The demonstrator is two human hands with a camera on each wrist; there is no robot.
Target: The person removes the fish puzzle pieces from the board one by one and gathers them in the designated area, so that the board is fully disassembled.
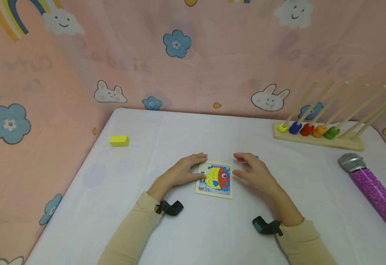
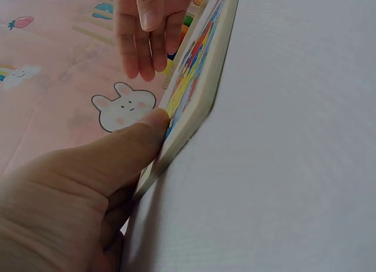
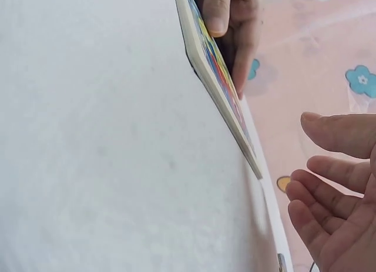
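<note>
A square wooden jigsaw puzzle point(image 1: 217, 187) with a yellow and red fish picture is at the middle of the white table. My left hand point(image 1: 184, 171) grips its left side, the thumb lying over the picture and the fingers at the far edge. Those fingers are partly hidden by the puzzle in the left wrist view. Just off the puzzle's right edge, my right hand point(image 1: 256, 175) is held apart from it, fingers loosely bent and holding nothing, as the right wrist view point(image 3: 341, 190) also shows. Behind the right hand peeks a small blue piece point(image 1: 257, 157), mostly covered.
A yellow block point(image 1: 119, 141) lies at the left rear. Toward the right rear stands a wooden peg rack point(image 1: 319, 140) with coloured beads on upright rods. A microphone with a glittery purple handle point(image 1: 378, 197) lies along the right side. Patterned pink cloth point(image 1: 213, 66) hangs behind the table.
</note>
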